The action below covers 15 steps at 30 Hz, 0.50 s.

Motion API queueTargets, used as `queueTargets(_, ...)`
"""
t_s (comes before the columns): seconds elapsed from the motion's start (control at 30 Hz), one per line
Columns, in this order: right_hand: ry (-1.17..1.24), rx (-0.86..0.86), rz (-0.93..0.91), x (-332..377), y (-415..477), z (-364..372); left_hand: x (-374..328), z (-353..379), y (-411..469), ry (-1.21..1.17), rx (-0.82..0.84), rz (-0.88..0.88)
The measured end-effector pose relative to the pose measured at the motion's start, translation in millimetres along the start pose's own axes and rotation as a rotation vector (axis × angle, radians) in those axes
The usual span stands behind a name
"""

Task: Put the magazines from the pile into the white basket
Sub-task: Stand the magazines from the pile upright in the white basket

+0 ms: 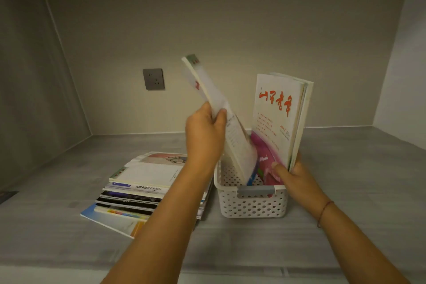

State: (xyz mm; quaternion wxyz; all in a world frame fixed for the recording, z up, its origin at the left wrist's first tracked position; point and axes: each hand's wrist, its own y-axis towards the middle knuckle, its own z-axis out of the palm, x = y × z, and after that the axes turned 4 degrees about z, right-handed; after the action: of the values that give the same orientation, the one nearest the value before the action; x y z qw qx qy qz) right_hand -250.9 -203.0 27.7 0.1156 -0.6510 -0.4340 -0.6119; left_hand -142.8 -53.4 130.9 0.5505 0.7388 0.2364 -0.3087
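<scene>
A white perforated basket [253, 205] with a grey handle stands on the grey shelf, right of centre. My left hand [204, 134] grips a pale magazine [232, 131] that tilts steeply, its lower end inside the basket. My right hand [292, 175] holds several upright magazines [276, 117] against the basket's right side; the front one has a white cover with red characters and a pink lower part. The pile of magazines [138, 189] lies flat to the left of the basket, partly hidden by my left forearm.
The shelf [345, 191] sits in a recess with beige walls at the back and both sides. A grey wall socket [153, 79] is on the back wall, left of the held magazine. A red string bracelet [323, 212] circles my right wrist.
</scene>
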Motion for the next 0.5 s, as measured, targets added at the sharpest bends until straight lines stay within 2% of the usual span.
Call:
queueTargets(0.17, -0.020, 0.030, -0.021, 0, -4, -4, 14, 45, -32, 0.153, 0.208, 0.075)
queueTargets(0.23, -0.021, 0.044, -0.032, 1, -4, -6, 18, 54, -42, 0.086, 0.331, 0.099)
queueTargets(0.37, -0.035, 0.081, -0.090, 7, -6, -6, 21, 57, -58, -0.133, 0.636, -0.013)
queueTargets(0.5, -0.054, 0.085, -0.093, 9, -6, -5, 27, 55, -54, -0.133, 0.743, -0.054)
